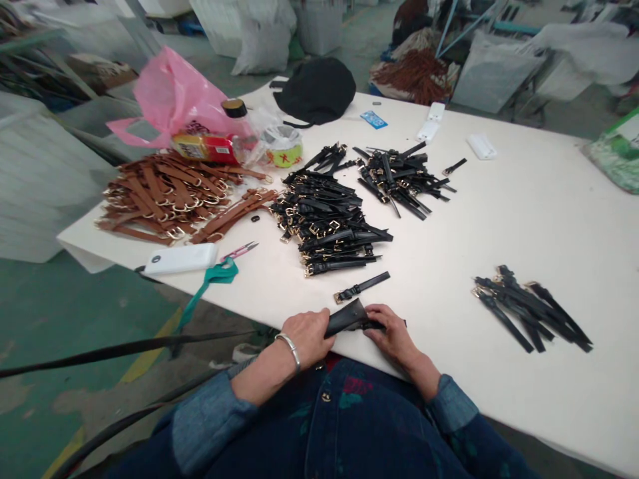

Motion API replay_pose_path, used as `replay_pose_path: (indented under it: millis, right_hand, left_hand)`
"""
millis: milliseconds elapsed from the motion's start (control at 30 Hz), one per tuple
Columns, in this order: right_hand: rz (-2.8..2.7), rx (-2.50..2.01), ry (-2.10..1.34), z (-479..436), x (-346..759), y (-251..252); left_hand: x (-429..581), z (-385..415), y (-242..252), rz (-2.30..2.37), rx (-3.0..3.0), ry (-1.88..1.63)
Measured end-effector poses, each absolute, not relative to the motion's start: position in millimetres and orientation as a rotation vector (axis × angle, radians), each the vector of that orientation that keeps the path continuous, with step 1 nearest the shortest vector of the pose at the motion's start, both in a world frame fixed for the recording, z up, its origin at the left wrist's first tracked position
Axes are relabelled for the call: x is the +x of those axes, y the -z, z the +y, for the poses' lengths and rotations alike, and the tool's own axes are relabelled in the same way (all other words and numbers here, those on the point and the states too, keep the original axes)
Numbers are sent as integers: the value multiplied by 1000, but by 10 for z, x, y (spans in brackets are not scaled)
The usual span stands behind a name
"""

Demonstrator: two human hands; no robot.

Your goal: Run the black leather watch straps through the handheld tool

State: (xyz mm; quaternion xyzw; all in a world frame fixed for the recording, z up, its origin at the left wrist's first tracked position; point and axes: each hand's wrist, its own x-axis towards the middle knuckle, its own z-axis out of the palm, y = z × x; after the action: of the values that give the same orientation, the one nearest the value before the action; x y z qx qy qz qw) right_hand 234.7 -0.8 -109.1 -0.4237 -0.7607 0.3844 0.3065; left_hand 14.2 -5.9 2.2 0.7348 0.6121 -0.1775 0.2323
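Note:
At the near edge of the white table (524, 219), my left hand (307, 336) and my right hand (392, 332) both grip a bundle of black straps (349, 317). The left hand wears a silver bangle and closes round the bundle's left end. The right hand's fingers pinch its right end. One loose black strap with a gold buckle (360, 287) lies just beyond the hands. A large heap of black buckled straps (329, 223) sits further back, with a second black heap (399, 176) behind it. A small pile of black straps (532, 306) lies to my right.
Brown straps (164, 196) are heaped at the left, beside a pink plastic bag (172, 96) and a bottle (212, 143). A white power bank (180, 259), small scissors (239, 251), a tape roll (283, 146), a black hat (314, 90) and white boxes (429, 126) also lie on the table.

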Motion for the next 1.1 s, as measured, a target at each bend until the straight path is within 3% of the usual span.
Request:
replay_pose_path:
  millis: [667,1100]
  right_hand:
    - [-2129,-1147,-948,17,2286,1010]
    - [-2460,-1409,-884,12,2227,760]
  left_hand:
    - [-168,-274,23,1709,1916,489]
    - [-235,-315,76,1696,1883,440]
